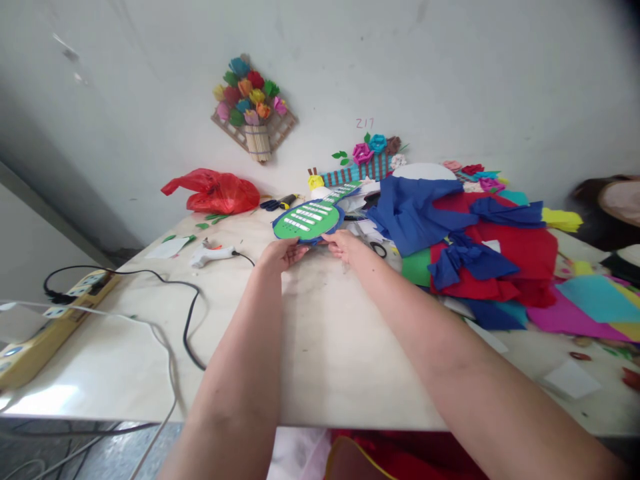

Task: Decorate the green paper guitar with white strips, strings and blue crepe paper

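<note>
A green paper guitar point(300, 230) with a blue edge and white strips rests over the table's far middle, its neck pointing away to the right. My left hand point(286, 254) pinches its near rim on the left side. On the near right rim, my right hand point(342, 245) grips with thumb above and fingers below. A white glue gun point(213, 255) lies to the left of my left hand. Beside my right hand lie scissors point(377, 249) with black handles, partly covered by paper.
Blue crepe paper point(420, 210) and red crepe paper point(525, 253) are heaped on the right. A red plastic bag point(217, 192) sits back left, near dark-handled pliers point(280, 202). A power strip point(75, 313) with cables lies along the left edge. Paper flowers point(250, 93) hang on the wall.
</note>
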Available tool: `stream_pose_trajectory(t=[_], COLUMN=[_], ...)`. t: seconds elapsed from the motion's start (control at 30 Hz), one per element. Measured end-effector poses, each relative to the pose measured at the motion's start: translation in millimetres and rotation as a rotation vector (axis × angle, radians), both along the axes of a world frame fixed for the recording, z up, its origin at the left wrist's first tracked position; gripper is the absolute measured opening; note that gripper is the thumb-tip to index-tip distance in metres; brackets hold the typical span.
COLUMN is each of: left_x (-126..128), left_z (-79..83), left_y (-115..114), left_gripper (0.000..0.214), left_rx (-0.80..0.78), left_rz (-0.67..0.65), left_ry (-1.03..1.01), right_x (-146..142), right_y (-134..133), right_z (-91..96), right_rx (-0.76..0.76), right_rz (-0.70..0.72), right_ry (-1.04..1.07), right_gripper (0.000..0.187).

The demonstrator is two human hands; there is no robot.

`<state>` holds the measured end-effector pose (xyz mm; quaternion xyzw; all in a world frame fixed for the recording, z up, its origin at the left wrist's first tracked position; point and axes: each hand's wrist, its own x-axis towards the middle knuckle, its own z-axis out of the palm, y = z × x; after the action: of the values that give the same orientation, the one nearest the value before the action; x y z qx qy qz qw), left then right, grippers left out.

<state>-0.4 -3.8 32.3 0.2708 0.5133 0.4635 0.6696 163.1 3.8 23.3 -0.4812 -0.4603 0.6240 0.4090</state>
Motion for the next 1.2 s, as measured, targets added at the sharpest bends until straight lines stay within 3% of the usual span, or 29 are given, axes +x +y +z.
stream_pose_trajectory(t=[0.33, 0.57, 0.8, 1.03, 1.2], left_x=[-0.6, -0.3, -1.6, -1.3, -1.2], left_z=[-1.4, -0.9, -3.6, -2.3, -2.6], left_y=[1.1, 0.4, 4.2, 3.5, 4.0], left_gripper=[0.011, 0.011, 0.011, 0.013, 0.014], left_rx=[0.000, -0.001, -0.005, -0.008, -0.021], left_rz=[0.006, 0.001, 0.001, 0.025, 0.024], left_ry=[-0.011, 0.016, 0.004, -0.024, -0.037], right_x=[-1.1, -2.0, -3.3, -3.0, -3.6], right_y=[1.3, -1.5, -1.6, -1.0, 1.0], right_z=[-2.4, 0.2, 1.2, 1.3, -1.1], right_rx=[0.009, -0.012, -0.026, -0.038, -0.020], right_rz=[-0.074, -0.074, -0.099, -0.006, -0.021], right_ry=[0.007, 0.025, 0.031, -0.002, -0.014], right_gripper=[0.029, 0.019, 0.021, 0.021, 0.020])
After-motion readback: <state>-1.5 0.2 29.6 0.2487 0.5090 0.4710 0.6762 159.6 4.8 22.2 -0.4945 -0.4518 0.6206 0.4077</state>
